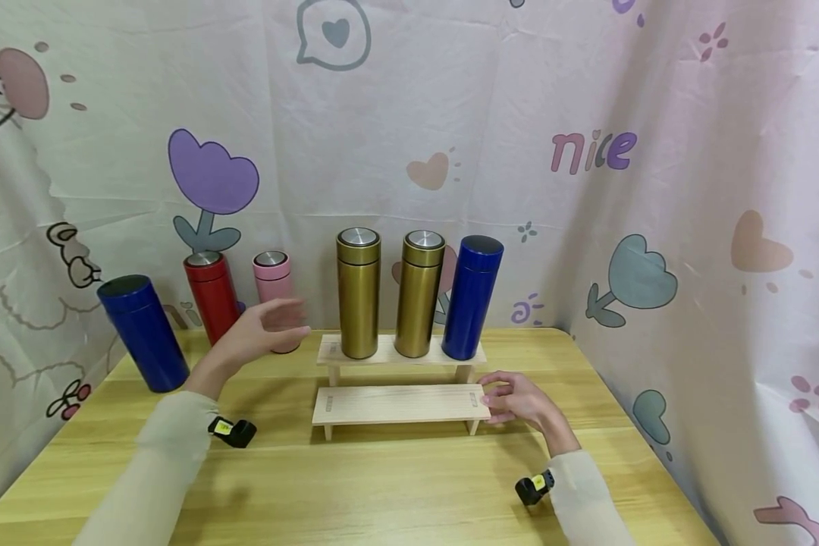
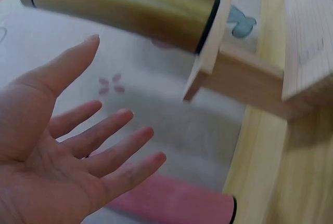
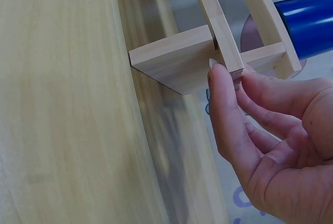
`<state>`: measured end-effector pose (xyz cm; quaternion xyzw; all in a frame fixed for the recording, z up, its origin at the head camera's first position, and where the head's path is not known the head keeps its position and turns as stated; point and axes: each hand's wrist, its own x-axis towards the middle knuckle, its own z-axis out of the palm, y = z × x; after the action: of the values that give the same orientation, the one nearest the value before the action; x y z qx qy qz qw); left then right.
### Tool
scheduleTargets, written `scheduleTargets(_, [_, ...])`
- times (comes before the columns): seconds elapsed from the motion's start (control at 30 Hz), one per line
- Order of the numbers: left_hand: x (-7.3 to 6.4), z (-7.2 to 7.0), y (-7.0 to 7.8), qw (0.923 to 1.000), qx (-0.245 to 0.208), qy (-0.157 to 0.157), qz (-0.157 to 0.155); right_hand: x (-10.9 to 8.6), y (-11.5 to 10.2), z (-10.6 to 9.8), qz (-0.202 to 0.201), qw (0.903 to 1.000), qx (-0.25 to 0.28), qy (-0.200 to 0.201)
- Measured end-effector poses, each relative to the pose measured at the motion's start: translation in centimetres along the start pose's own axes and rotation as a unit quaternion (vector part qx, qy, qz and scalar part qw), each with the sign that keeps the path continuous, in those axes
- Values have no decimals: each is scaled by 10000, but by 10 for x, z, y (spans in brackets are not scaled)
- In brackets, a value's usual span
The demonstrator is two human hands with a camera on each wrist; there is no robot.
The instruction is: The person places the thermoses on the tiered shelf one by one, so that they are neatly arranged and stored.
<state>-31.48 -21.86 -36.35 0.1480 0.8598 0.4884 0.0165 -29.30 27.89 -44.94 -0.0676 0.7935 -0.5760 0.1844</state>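
A two-step wooden rack (image 1: 401, 403) stands mid-table. My right hand (image 1: 521, 400) pinches the right end of its lower board, thumb and index finger on either side of the edge in the right wrist view. Two gold thermos bottles (image 1: 359, 303) and a blue thermos bottle (image 1: 473, 299) stand on the upper step; the blue one is at the right end. My left hand (image 1: 262, 331) hovers left of the rack, in front of a pink thermos bottle (image 1: 271, 283). In the left wrist view its fingers (image 2: 117, 154) are spread, palm holding nothing.
On the table's left side stand a red thermos bottle (image 1: 211, 296) and another blue thermos bottle (image 1: 143, 334). A patterned curtain (image 1: 491, 114) hangs behind and around the wooden table (image 1: 355, 493). Each wrist bears a small black camera (image 1: 235, 432).
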Motion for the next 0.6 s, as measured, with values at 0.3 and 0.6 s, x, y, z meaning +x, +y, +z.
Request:
scheduleTargets(0.3, [-9, -16, -19, 9983, 476, 170, -288, 0, 1, 0, -10, 10000, 16, -10])
scheduleTargets(0.6, [-7, -20, -39, 9981, 487, 210, -305, 1, 1, 0, 25, 10000, -13, 14])
